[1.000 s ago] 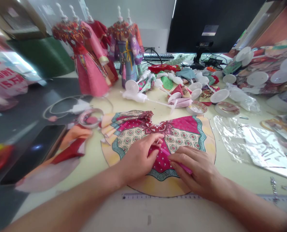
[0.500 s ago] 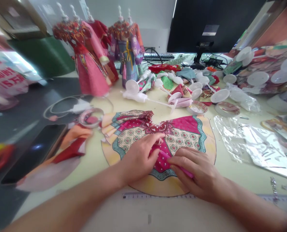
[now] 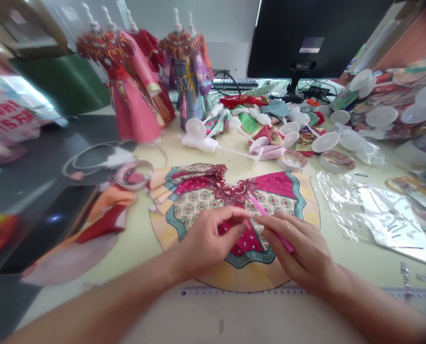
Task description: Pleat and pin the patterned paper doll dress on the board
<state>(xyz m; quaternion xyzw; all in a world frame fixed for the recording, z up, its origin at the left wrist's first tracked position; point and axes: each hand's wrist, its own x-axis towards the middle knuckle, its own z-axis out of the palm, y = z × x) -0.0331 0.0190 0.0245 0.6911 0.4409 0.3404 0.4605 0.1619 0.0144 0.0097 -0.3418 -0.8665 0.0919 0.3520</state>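
Plainly, the right fingers [image 3: 281, 225] grip a pen [image 3: 259, 205] above the skirt [image 3: 250, 246]. Left fingers [image 3: 230, 212] curl over the skirt too, their hold unclear.

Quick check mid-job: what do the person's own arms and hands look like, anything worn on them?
The left hand and right hand are ungloved. The left forearm and right forearm are bare to the picture's edges, with no sleeve, watch or bracelet in view.
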